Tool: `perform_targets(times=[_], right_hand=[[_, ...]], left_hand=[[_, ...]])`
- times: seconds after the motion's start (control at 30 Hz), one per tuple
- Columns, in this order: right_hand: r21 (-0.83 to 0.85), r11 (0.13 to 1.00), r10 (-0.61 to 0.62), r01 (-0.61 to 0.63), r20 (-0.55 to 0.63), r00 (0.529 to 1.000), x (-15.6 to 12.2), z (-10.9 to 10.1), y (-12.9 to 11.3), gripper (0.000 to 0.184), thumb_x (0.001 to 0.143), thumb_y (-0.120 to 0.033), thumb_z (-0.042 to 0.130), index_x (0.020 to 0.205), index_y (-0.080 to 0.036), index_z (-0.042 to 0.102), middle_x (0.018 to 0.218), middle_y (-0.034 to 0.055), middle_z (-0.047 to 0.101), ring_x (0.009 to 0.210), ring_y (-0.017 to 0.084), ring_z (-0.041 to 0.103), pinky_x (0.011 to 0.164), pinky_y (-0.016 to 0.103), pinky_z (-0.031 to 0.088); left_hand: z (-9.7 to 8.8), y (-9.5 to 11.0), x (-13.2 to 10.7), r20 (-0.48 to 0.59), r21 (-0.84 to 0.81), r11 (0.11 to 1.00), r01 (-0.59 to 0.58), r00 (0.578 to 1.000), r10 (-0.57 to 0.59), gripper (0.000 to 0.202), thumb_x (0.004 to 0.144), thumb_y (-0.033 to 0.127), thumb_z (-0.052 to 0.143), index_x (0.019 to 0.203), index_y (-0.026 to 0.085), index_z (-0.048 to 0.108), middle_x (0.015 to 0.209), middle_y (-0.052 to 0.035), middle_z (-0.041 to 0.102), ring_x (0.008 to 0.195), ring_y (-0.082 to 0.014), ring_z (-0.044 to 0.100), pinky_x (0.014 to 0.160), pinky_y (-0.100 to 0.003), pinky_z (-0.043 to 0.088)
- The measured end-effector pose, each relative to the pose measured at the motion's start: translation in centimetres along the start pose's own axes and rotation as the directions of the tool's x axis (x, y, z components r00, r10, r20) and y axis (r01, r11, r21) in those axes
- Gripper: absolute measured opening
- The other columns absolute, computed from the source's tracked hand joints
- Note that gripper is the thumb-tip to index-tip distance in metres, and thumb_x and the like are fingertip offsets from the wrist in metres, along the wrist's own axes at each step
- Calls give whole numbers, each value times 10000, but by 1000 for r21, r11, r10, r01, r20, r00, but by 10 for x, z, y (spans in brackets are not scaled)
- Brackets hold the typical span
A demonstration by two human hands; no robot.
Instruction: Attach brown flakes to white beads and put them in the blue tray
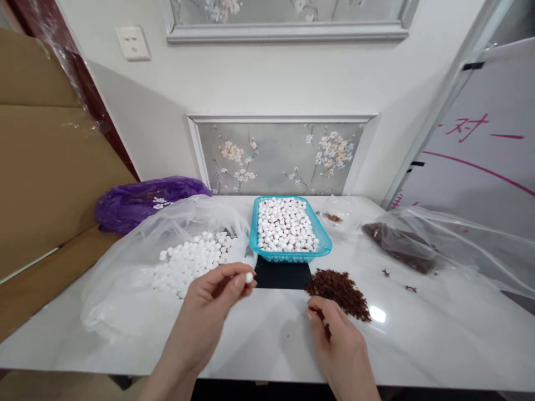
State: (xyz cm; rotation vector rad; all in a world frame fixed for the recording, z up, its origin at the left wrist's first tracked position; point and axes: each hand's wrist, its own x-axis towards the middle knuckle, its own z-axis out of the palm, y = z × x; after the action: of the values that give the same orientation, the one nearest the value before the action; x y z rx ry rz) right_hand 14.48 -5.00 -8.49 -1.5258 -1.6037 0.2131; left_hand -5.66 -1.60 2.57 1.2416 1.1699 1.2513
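Observation:
Between thumb and forefinger, my left hand (pixel 219 301) pinches a small white ball (pixel 249 277), held up in front of the blue basket. My right hand (pixel 338 340) is closed in a pinch at the near left edge of a pile of small dark-brown pieces (pixel 338 292). Whatever sits in its fingertips is too small to make out. A turquoise plastic basket (pixel 325 245) full of white balls, with brown bits showing among them, stands beyond both hands. More white balls (pixel 194 256) lie in a clear plastic bag (pixel 108 295) left of my left hand.
A purple bag (pixel 125 203) lies at the back left beside a cardboard box (pixel 50 167). Under the basket's front is a black flat object (pixel 282 274). A clear bag of brown pieces (pixel 399 245) rests at right, with two loose brown pieces (pixel 411 289) nearby. The wall (pixel 267 78) stands behind.

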Motion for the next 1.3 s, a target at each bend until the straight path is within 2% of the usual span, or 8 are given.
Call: perform_targets(times=[0.13,0.27,0.43,0.6,0.7,0.87,1.1,1.3], right_hand=[[114,993,-34,35,-16,999,2,-5,-5,169,911,-229,429,827,-227,576,821,9,604,742,146,589,680,245,445],[192,981,24,-20,-17,1000,6,-12,-8,126,880,-216,495,794,-212,587,765,4,585,675,135,562,613,233,439],[352,930,102,-108,36,994,8,-19,-3,86,846,-222,560,785,-214,619,873,29,595,804,154,587,676,234,472],[628,733,219,-263,149,964,5,-20,-4,84,816,-255,618,855,-231,689,995,45,596,832,173,648,753,281,534],[697,648,248,-308,189,950,4,-23,-16,85,826,-274,609,824,-226,679,910,25,609,759,151,650,718,260,531],[670,639,304,-377,231,924,6,-28,-40,77,827,-308,611,823,-231,616,646,-27,637,647,103,589,643,171,472],[722,604,225,-336,249,942,3,-26,-51,86,838,-292,594,794,-218,593,696,-27,590,682,98,559,655,161,458],[678,696,99,-237,237,967,2,-21,-47,96,896,-263,500,822,-217,539,752,-15,509,698,116,503,646,202,431]], left_hand=[[20,-8,-17,200,-446,835,322,945,-258,125,751,228,688,849,158,720,793,-13,674,707,-73,601,697,-140,514],[32,-22,-20,314,-568,677,468,884,-347,137,724,139,710,858,122,729,827,-30,680,713,-67,616,713,-138,530],[38,-39,-20,367,-614,593,521,853,-371,168,704,81,715,864,130,736,829,-35,696,729,-72,629,726,-148,527],[40,-51,-20,385,-610,623,490,870,-307,210,665,94,750,871,136,745,898,-65,721,812,-107,629,773,-172,505],[39,-56,-18,374,-594,651,473,879,-296,189,669,115,751,857,139,748,881,-60,720,824,-108,618,790,-174,487],[41,-56,-18,385,-537,705,463,878,-283,201,688,153,741,887,182,729,808,-17,681,771,-113,619,734,-194,483],[46,-57,-20,387,-485,765,423,889,-246,146,685,141,740,818,198,717,745,-3,666,714,-92,584,722,-189,442],[44,-64,-22,347,-469,793,388,907,-238,153,678,167,744,828,196,741,838,-12,654,776,-113,551,769,-221,431]])
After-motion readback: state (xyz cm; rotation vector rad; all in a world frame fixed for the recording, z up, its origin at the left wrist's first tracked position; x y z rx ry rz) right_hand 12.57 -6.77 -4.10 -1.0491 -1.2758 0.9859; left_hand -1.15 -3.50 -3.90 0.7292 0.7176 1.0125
